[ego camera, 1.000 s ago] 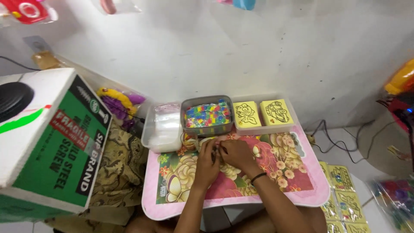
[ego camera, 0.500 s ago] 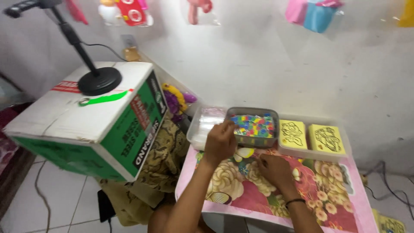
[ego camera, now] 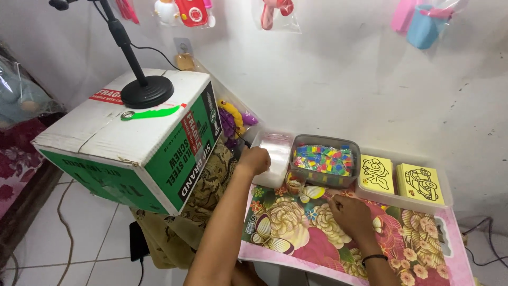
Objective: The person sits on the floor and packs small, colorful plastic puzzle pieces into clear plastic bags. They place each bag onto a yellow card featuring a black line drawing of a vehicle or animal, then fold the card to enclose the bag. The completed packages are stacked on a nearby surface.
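Clear plastic bags [ego camera: 276,151], stacked at the tray's far left beside the grey box of coloured pieces [ego camera: 324,160], lie under the curled left hand [ego camera: 255,160], apparently picking one, while the right hand [ego camera: 350,214] rests loosely closed on the floral mat [ego camera: 296,233], its contents hidden.

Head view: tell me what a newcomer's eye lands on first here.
The big green-and-white cardboard box at left, with a black microphone stand base on top. Next, the tray of bright mixed-colour pieces by the wall, yellow picture cards to its right. The left hand rests at a clear plastic container; the right hand lies on the flowered mat.
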